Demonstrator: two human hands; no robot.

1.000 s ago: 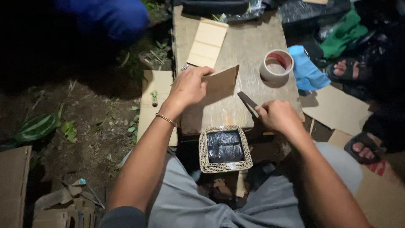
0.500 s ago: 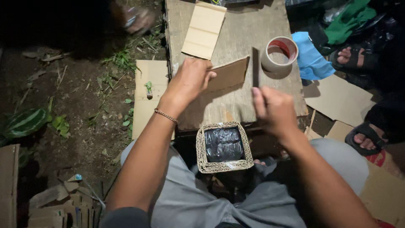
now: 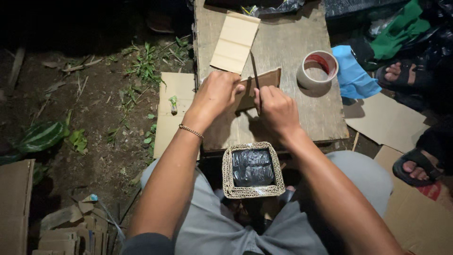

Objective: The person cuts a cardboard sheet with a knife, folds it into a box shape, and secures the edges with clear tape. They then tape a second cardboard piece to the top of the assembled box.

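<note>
Bright centre (headlamp-like), dark surroundings

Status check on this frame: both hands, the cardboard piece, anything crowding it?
Left hand pins brown cardboard piece to wooden board. Right hand shut on knife, blade on the cardboard. Tape roll beside, apart.

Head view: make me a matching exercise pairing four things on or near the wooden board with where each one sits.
Things:
1. roll of tape
2. pale cardboard strip
3. brown cardboard piece
4. corrugated cardboard box

Places:
A. between the person's knees, lined with black plastic
B. pinned under the left hand, with the blade in the right hand on it
C. right side of the board, beside a blue cloth
D. far end of the board, lying flat

Pairs: 1-C, 2-D, 3-B, 4-A
</note>
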